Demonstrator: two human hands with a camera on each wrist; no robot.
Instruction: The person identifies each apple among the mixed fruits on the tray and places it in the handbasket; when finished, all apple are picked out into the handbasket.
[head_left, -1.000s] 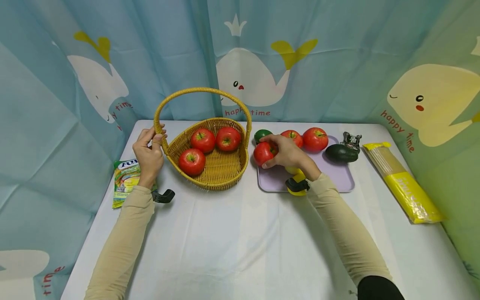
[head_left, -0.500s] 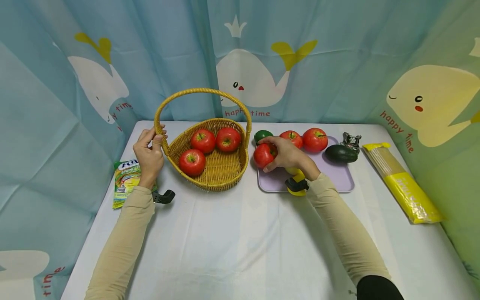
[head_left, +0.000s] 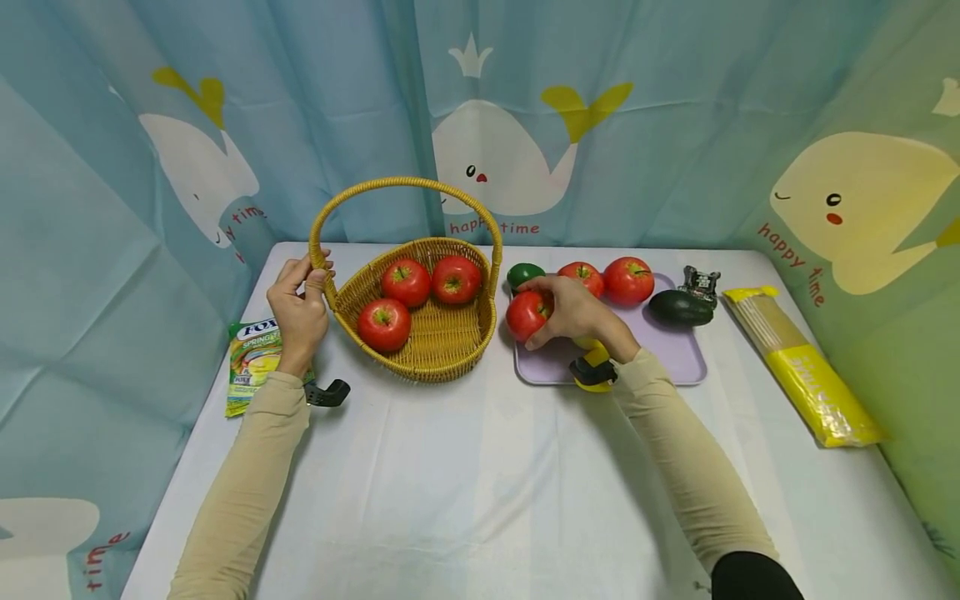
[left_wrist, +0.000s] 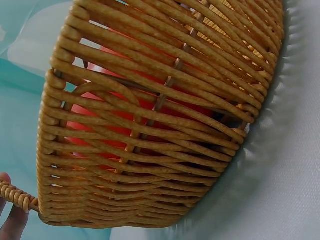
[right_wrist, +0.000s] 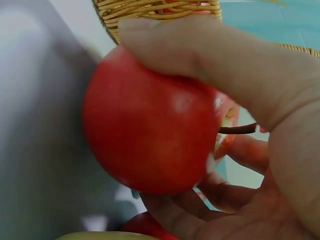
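Note:
My left hand holds the handle of a yellow wicker basket at its left base; fingertips show at the handle's end in the left wrist view. Three red apples sit inside the basket. Over the left side of a lilac tray, my right hand grips another red apple, thumb on one side and fingers on the other. Whether that apple touches the tray I cannot tell. Behind it lie a green fruit and two more red apples.
A dark green avocado-like fruit and a small black packet lie at the tray's right. A yellow item is partly hidden under my right wrist. Further right is a yellow pack of noodles; a green packet lies at left. Curtains stand behind.

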